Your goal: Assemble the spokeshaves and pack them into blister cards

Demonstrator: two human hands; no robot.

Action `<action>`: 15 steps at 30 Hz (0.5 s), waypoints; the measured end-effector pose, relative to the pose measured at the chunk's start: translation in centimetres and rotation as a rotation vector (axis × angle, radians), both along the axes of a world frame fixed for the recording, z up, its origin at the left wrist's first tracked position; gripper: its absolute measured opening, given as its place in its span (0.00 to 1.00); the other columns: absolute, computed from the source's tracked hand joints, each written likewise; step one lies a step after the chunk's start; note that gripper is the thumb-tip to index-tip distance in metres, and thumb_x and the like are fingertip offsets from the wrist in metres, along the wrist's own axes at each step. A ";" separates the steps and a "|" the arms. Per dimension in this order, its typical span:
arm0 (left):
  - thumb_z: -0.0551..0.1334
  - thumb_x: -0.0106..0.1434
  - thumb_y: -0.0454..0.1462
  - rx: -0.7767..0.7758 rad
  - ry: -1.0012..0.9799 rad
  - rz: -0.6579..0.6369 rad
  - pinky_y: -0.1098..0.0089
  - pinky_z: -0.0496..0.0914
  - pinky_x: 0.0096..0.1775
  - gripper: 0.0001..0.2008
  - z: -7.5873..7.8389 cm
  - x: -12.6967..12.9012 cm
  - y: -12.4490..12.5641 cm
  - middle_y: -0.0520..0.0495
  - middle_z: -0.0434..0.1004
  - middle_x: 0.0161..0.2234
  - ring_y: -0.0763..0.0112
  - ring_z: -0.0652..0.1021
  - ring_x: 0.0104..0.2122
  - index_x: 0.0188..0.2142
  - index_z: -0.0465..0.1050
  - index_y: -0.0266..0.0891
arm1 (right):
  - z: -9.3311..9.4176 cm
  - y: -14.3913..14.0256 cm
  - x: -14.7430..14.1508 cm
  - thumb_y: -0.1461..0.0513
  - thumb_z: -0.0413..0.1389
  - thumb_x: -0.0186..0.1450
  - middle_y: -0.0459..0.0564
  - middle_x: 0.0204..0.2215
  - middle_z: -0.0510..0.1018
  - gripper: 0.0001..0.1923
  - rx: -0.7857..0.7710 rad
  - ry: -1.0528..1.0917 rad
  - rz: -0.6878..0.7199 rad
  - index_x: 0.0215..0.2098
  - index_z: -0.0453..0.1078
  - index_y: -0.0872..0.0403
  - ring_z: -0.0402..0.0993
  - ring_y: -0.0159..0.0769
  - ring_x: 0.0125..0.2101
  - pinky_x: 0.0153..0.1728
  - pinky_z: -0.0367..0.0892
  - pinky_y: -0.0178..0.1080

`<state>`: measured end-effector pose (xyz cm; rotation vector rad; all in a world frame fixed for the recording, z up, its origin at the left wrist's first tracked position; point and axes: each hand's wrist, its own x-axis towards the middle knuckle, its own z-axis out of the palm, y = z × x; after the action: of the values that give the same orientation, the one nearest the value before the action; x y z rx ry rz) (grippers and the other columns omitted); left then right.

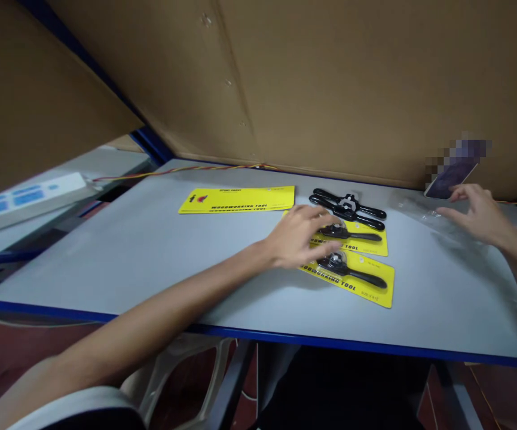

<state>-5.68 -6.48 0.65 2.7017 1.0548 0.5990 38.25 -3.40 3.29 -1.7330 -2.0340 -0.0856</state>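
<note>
My left hand (303,236) reaches over two spokeshaves on yellow cards, its fingers spread apart. The upper carded spokeshave (361,236) and the lower carded spokeshave (366,277) are partly covered by it; whether the fingertips touch them I cannot tell. Just behind lie two loose black spokeshaves (366,210), side by side. On the right, my right hand (482,215) has its thumb and fingers apart, with nothing seen between them. Below and left of it is clear plastic packaging (419,210), and a dark flat panel (446,179), partly pixelated, leans behind its fingers.
A stack of flat yellow cards (240,200) lies left of the spokeshaves on the grey table (150,257). Cardboard walls (330,89) rise behind it. A white power strip (29,200) sits at the left, with a red and yellow wire (173,171) along the back edge.
</note>
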 end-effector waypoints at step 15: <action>0.60 0.72 0.41 0.049 0.405 0.015 0.60 0.70 0.55 0.16 -0.6 0.1 10.3 0.39 0.80 0.53 0.55 0.79 0.53 0.54 0.79 0.41 | 0.2 0.1 3.0 0.43 0.65 0.64 0.60 0.43 0.74 0.21 -0.060 -0.072 0.069 0.42 0.81 0.50 0.76 0.54 0.40 0.42 0.70 0.55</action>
<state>-5.62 3.85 0.10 2.9336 1.1597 0.0746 41.21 -3.30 3.49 -1.7165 -2.1674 -0.0667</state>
